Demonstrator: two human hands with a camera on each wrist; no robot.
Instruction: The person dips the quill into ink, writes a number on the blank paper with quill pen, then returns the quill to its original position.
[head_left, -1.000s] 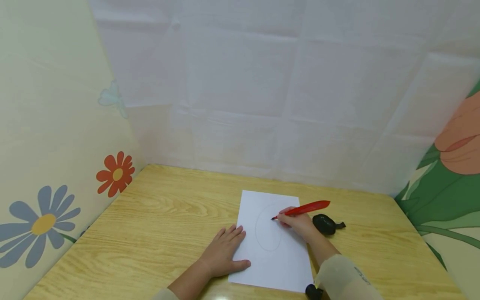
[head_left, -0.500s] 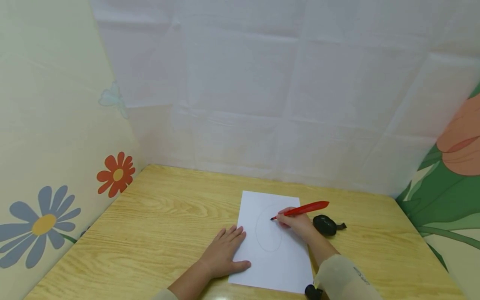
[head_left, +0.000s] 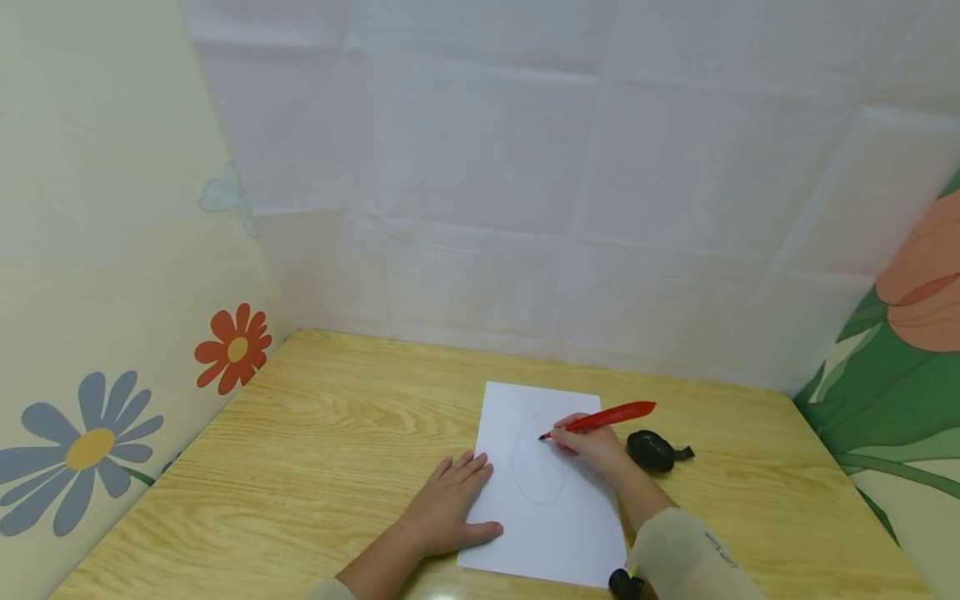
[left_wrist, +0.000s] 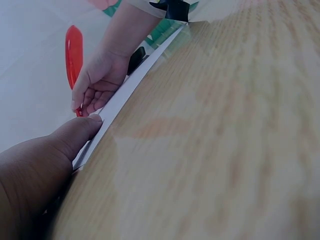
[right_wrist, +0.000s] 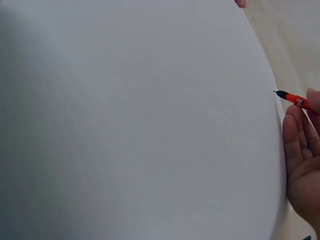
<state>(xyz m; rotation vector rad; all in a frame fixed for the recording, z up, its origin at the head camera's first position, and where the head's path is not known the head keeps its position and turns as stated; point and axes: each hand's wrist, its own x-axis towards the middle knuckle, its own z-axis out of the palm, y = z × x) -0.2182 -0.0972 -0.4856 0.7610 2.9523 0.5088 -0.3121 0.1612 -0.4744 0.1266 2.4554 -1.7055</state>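
Note:
A white sheet of paper (head_left: pixel 551 533) lies on the wooden table (head_left: pixel 315 450) with a faint pencilled oval (head_left: pixel 537 458) on it. My right hand (head_left: pixel 592 446) grips a red pen (head_left: pixel 600 419) whose tip rests on the paper at the oval's upper right. My left hand (head_left: pixel 446 504) lies flat with straight fingers on the sheet's left edge. The left wrist view shows the left thumb (left_wrist: pixel 75 135) on the paper's edge (left_wrist: pixel 125 95) and the right hand (left_wrist: pixel 97 82) with the red pen (left_wrist: pixel 73 50). The right wrist view shows the paper (right_wrist: pixel 140 125) and the pen tip (right_wrist: pixel 287 96).
A small black object (head_left: pixel 654 450) lies on the table just right of the paper. Another black item (head_left: pixel 622 583) sits at the sheet's near right corner. Flower-patterned panels (head_left: pixel 90 417) and a white back wall (head_left: pixel 525 208) close in the table on three sides.
The pen tip has crept slightly to the left along the oval's upper part. The left hand has stayed where it was.

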